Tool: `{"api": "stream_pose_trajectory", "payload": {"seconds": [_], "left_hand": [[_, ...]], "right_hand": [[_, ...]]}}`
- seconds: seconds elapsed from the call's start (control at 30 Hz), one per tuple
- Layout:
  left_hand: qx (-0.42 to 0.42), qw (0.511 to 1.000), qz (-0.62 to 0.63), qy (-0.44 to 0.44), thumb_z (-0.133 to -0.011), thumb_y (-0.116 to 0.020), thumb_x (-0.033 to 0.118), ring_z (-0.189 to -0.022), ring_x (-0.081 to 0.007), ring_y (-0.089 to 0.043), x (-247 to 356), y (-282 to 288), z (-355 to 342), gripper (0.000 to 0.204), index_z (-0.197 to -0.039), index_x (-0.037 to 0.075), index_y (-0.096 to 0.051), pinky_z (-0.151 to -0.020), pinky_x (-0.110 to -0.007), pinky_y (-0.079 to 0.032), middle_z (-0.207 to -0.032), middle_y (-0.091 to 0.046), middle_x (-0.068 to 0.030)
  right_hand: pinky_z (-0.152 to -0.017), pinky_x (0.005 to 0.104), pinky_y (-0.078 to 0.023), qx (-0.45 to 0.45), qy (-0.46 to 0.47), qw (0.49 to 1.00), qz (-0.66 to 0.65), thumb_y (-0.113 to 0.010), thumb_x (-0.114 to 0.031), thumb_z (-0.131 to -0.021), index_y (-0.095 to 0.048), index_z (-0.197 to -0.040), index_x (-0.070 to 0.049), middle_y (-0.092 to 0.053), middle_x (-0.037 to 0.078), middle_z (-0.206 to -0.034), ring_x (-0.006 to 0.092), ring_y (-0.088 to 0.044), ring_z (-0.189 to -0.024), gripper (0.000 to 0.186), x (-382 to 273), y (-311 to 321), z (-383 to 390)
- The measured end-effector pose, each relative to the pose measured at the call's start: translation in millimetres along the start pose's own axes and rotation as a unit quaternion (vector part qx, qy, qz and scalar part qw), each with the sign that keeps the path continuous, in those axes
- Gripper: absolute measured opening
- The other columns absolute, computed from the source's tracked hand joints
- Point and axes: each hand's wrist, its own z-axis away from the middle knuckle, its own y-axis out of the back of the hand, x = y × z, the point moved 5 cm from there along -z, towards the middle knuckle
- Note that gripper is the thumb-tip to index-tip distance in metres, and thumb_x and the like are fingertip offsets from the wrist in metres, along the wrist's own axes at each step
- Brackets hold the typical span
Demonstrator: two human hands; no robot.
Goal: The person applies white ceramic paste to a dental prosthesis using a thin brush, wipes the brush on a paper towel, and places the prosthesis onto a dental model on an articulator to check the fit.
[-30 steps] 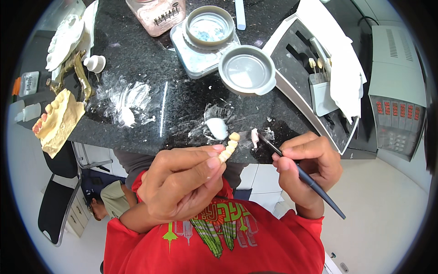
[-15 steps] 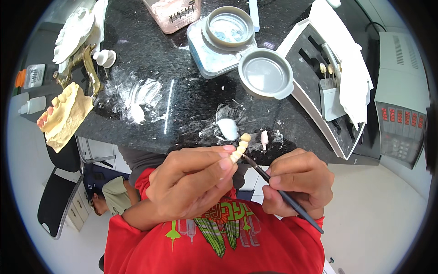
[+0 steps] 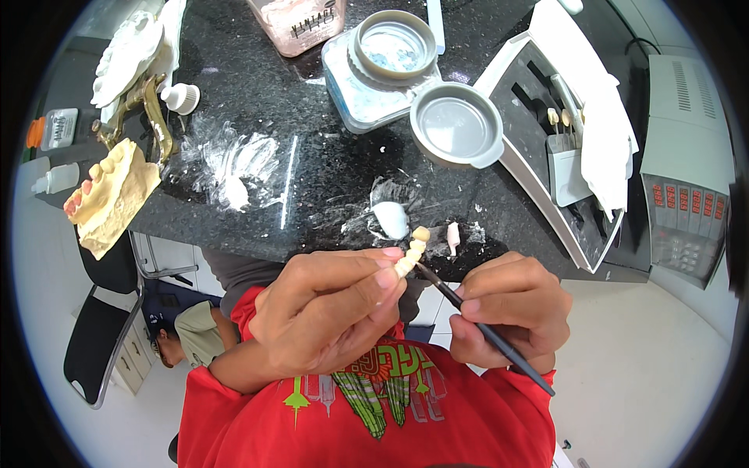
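Speckled black stone makes up the countertop [image 3: 328, 179], whose front edge runs across the middle of the view, with pale floor below it and a black chair [image 3: 97, 343] at the lower left. White powder is smeared over the stone [image 3: 234, 160] left of centre, and a small white blob of paste [image 3: 390, 220] lies near the front edge. At the far left sits a yellow plaster jaw model [image 3: 113, 195], partly over the counter edge, with a brass-coloured metal articulator [image 3: 148, 109] behind it. Further back stand a round lidded dish on a clear square tray [image 3: 394, 43] and, just right of it, an empty shallow grey round bowl [image 3: 456, 125]. An open white instrument case [image 3: 562, 148] lies slanted at the right, a white cloth draped across its far side, and a grey box-shaped machine with red displays [image 3: 686, 203] stands beyond it.

Below the counter edge, in front of a red shirt, the left hand [image 3: 331, 308] pinches a short cream-coloured row of ceramic teeth [image 3: 411, 253] between thumb and fingertips; the piece sticks up and out past the fingertips, toward the paste blob. The right hand [image 3: 511, 308] is closed in a pen-like grasp on a thin dark brush [image 3: 484, 327], whose tip touches the lower side of the tooth row while its handle slants down to the right.
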Motion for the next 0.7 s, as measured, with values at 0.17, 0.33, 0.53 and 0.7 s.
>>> {"api": "stream_pose_trajectory", "payload": {"seconds": [0.17, 0.33, 0.53, 0.7], "left_hand": [[0.004, 1.0, 0.0, 0.009, -0.069, -0.079, -0.011, -0.078, -0.0243, -0.072, -0.1, 0.0, 0.5, 0.033, -0.099, -0.003, -0.068, -0.067, -0.027, -0.061, -0.091, -0.065, -0.0133], [0.005, 1.0, 0.004, 0.008, -0.069, -0.079, -0.011, -0.079, -0.0245, -0.072, 0.0, -0.1, 1.1, 0.033, -0.099, -0.003, -0.068, -0.068, -0.027, -0.061, -0.091, -0.065, -0.0131], [-0.004, 1.0, 0.009, 0.002, -0.07, -0.078, -0.012, -0.081, -0.0253, -0.072, -0.1, 0.1, 0.8, 0.034, -0.101, -0.004, -0.069, -0.069, -0.027, -0.062, -0.093, -0.064, -0.0132], [-0.002, 1.0, 0.01, -0.006, -0.07, -0.077, -0.012, -0.081, -0.0258, -0.072, -0.7, -0.2, 2.9, 0.033, -0.101, -0.004, -0.069, -0.069, -0.028, -0.062, -0.093, -0.063, -0.0134]], "right_hand": [[-0.054, 0.0277, -0.054, -0.016, 0.0, 1.0, 0.007, -0.08, 0.003, -0.066, -0.069, -0.087, -0.001, -0.067, 0.011, -0.08, 0.0195, -0.067, -0.064, 0.024, -0.3, -1.1, -1.7], [-0.053, 0.0275, -0.054, -0.014, 0.0, 1.0, 0.004, -0.08, 0.003, -0.067, -0.068, -0.087, -0.001, -0.066, 0.01, -0.079, 0.0192, -0.066, -0.063, 0.024, -0.8, -0.3, -3.0], [-0.052, 0.0271, -0.054, -0.017, -0.003, 1.0, 0.013, -0.08, 0.003, -0.067, -0.068, -0.087, -0.001, -0.066, 0.01, -0.077, 0.019, -0.066, -0.062, 0.024, -1.0, -1.4, -4.3], [-0.053, 0.027, -0.054, -0.018, -0.001, 1.0, 0.012, -0.08, 0.004, -0.067, -0.068, -0.087, -0.001, -0.066, 0.01, -0.077, 0.0188, -0.066, -0.062, 0.024, -1.5, -1.7, -4.9]]}}
